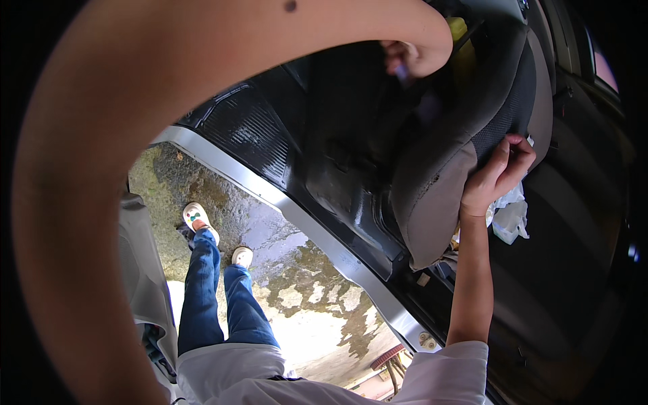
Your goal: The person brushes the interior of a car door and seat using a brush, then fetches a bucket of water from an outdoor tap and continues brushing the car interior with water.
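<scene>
My left arm [76, 167] arches very close to the camera and reaches over the dark footwell of a vehicle. My left hand [412, 58] is in there with curled fingers, blurred, around a small pale lilac thing [402, 73] whose kind is unclear. A grey and black fabric car seat [440, 187] stands at the right, its side seam worn. My right hand [498, 174] is against the seat's mesh fabric, wrist bent and fingers curled; whether it grips the seat is not plain. Below the left hand, the floor is in deep shadow.
Wet ribbed black flooring [253, 131] borders the silver door sill [243, 174]. White plastic bags [511, 215] lie beyond my right wrist. Behind the seat top is a yellow object [458, 30]. My feet stand on wet concrete [263, 217], near an open door panel [139, 253].
</scene>
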Tool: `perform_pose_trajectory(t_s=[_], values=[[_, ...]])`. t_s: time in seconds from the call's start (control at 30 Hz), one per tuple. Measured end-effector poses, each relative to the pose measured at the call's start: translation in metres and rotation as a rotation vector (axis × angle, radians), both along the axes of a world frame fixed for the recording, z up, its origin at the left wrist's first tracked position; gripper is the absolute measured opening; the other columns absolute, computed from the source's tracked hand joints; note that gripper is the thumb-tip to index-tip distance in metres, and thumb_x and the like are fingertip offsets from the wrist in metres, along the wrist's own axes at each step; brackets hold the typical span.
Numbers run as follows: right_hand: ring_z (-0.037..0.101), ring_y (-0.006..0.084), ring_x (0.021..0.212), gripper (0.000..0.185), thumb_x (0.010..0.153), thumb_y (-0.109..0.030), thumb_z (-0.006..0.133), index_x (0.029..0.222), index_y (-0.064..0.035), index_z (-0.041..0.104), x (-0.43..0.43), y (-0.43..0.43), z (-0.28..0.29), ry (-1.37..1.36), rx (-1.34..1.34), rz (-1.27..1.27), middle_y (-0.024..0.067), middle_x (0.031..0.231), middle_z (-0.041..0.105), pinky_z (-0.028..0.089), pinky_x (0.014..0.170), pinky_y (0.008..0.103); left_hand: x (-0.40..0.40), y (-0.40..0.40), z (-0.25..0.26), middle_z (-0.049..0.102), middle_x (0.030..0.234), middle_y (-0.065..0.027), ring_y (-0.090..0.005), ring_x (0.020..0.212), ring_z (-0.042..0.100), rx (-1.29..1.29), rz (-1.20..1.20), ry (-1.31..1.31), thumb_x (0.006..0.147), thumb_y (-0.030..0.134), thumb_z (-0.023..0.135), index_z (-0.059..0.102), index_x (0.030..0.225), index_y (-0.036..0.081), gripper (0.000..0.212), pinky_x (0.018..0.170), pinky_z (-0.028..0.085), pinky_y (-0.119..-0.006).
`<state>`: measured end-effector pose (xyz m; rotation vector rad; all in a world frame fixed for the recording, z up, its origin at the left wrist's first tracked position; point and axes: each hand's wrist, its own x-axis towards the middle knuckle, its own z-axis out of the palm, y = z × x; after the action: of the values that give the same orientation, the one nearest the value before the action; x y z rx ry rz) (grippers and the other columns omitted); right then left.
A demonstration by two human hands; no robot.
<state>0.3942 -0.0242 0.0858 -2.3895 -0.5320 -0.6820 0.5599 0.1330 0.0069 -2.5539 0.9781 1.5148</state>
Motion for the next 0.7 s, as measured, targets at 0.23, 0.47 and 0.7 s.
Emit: perform_pose_trajectory(t_s=[0.23,0.47,0.7], values=[[0.042,0.0139,0.082,0.012,0.090,-0.009,0.047,0.099,-0.0004,0.048,0.001,-0.002,0.001,0.032,-0.004,-0.014,0.0055,0.093,0.047,0.035,0.078,0.0251,0.037,-0.008,0.004,0.059,0.068,-0.0022,-0.0188,0.060,0.054,-0.348,0.302,-0.690,0.081,0.035,0.062,0.065,0.074,0.013,0.023,0.057,0.043,-0.038],[0.041,0.0147,0.085,0.014,0.090,-0.010,0.047,0.100,0.0000,0.048,0.002,-0.001,0.002,-0.029,-0.047,0.004,0.0063,0.094,0.046,0.035,0.079,0.0259,0.000,0.008,0.005,0.062,0.068,-0.0047,-0.0201,0.062,0.057,-0.229,0.004,-0.103,0.083,0.037,0.061,0.067,0.074,0.010,0.029,0.058,0.045,-0.039],[0.042,0.0147,0.085,0.013,0.091,-0.010,0.048,0.099,-0.0002,0.048,0.002,-0.002,0.002,-0.016,-0.026,0.007,0.0061,0.095,0.047,0.035,0.080,0.0258,-0.038,0.043,0.006,0.064,0.068,-0.0073,-0.0214,0.063,0.060,-0.175,-0.028,0.209,0.085,0.039,0.059,0.069,0.073,0.007,0.035,0.059,0.046,-0.039]])
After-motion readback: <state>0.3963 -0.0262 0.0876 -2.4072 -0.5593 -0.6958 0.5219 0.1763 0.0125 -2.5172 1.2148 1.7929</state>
